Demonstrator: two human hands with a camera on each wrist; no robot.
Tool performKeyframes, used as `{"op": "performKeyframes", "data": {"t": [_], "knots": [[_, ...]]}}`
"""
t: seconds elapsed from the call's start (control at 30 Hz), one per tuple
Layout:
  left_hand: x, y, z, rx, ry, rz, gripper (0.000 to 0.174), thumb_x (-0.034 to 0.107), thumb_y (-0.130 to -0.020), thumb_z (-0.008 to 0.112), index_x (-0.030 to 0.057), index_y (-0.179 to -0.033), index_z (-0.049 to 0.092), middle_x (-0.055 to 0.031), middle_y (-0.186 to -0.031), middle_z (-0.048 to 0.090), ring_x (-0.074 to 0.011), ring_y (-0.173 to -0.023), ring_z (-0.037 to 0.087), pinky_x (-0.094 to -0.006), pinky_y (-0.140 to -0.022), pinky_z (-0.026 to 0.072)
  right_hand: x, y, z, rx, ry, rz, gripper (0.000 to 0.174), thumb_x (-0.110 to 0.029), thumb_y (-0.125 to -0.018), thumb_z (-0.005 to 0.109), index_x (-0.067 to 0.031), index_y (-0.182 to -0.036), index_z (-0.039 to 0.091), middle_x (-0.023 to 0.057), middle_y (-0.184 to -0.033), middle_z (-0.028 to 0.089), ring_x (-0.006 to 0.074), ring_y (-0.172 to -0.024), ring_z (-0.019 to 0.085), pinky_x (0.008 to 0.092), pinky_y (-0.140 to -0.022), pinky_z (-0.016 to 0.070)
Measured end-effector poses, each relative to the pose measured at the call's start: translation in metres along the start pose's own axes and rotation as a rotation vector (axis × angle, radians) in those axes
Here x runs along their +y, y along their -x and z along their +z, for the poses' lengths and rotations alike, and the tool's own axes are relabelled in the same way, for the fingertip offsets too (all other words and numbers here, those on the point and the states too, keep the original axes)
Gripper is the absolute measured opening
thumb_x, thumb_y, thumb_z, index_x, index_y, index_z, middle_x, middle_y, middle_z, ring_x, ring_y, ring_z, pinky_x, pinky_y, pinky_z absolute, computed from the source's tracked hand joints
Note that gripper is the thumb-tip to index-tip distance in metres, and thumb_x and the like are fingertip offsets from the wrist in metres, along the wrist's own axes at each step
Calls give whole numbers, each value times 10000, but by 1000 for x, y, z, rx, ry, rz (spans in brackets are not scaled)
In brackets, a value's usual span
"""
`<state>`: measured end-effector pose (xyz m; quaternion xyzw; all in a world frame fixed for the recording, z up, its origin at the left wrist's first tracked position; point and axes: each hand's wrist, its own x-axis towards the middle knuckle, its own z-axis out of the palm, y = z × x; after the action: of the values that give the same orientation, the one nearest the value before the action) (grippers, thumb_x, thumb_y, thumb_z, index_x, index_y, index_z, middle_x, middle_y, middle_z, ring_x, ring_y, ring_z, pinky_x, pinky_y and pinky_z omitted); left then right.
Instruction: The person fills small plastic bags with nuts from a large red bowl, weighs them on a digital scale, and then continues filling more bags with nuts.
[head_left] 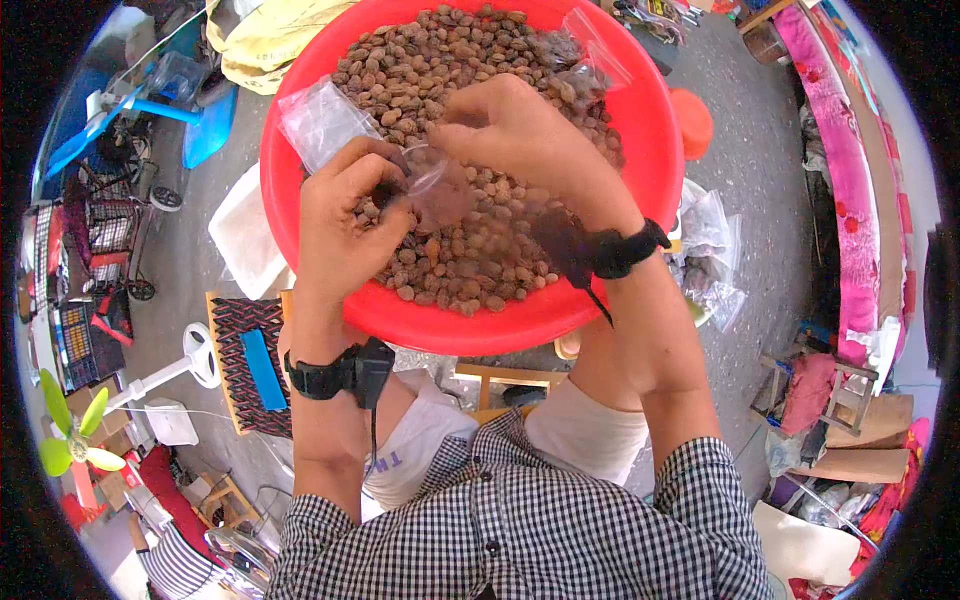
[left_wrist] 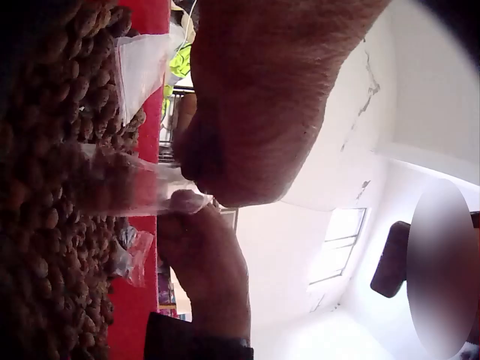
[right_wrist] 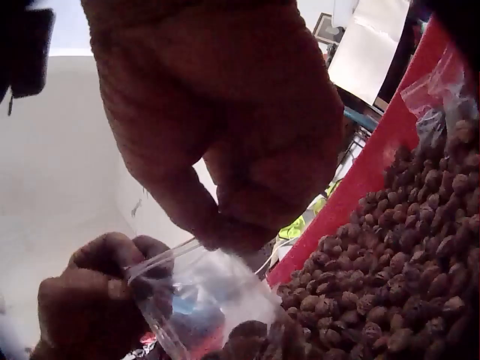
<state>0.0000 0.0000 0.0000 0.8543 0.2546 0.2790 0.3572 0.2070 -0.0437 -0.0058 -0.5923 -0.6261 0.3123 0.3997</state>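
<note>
A large red basin [head_left: 283,215] holds a heap of brown, wrinkled nut-like pieces [head_left: 450,275]. Over the heap, my left hand [head_left: 352,205] pinches one side of the mouth of a small clear zip bag [head_left: 440,195]. My right hand [head_left: 530,135] pinches the opposite side with thumb and fingertips. In the right wrist view the bag [right_wrist: 199,300] hangs between both hands, with brown pieces showing at its lower end. Seen from the left wrist, the bag [left_wrist: 124,184] hangs low over the heap.
A flat clear bag [head_left: 325,120] lies on the basin's left rim. Filled bags [head_left: 570,70] rest at its upper right inside. More clear bags [head_left: 710,240] lie to the right. A blue dustpan [head_left: 210,130] and a woven stool [head_left: 250,365] stand left, a red bowl [head_left: 692,123] right.
</note>
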Motion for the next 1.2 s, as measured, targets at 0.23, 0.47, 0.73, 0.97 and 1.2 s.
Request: {"op": "performKeyframes", "data": {"t": [0.23, 0.47, 0.73, 0.97, 1.2], "knots": [[-21, 0, -1, -49, -179, -153, 166, -37, -679, 608, -48, -832, 546, -111, -841, 570, -200, -744, 580, -283, -662, 447, 33, -11, 3, 139, 198, 65, 295, -263, -791, 616, 27, -798, 666, 240, -759, 635, 383, -705, 637, 454, -669, 506], [-25, 1, -6, -13, -168, -89, 141, -52, -692, 601, -48, -824, 552, -112, -852, 578, -200, -736, 576, -279, -659, 447, 51, -10, 8, -89, 416, 126, 248, -165, -749, 622, 21, -909, 654, 228, -860, 638, 371, -836, 624, 451, -740, 496], [-21, -1, -3, 42, -141, -6, 141, -52, -696, 594, -49, -834, 570, -141, -910, 614, -292, -799, 621, -315, -708, 482, 56, 2, 31, -85, 576, 97, 200, -55, -706, 584, 19, -869, 674, 248, -888, 658, 398, -885, 651, 470, -786, 532], [-15, -3, 3, 46, -104, 16, 136, -61, -701, 606, -46, -831, 569, -147, -916, 602, -321, -817, 615, -351, -704, 482, 49, 2, 24, -235, 559, 188, 273, -35, -693, 586, 7, -960, 627, 237, -954, 623, 404, -967, 582, 475, -834, 462], [-19, 0, 4, 27, -135, 44, 162, -44, -704, 642, -29, -853, 580, -148, -986, 618, -319, -917, 625, -347, -780, 491, 52, 0, 29, -245, 609, 150, 200, -14, -673, 588, 15, -856, 662, 249, -830, 637, 414, -838, 623, 471, -746, 501]]}}
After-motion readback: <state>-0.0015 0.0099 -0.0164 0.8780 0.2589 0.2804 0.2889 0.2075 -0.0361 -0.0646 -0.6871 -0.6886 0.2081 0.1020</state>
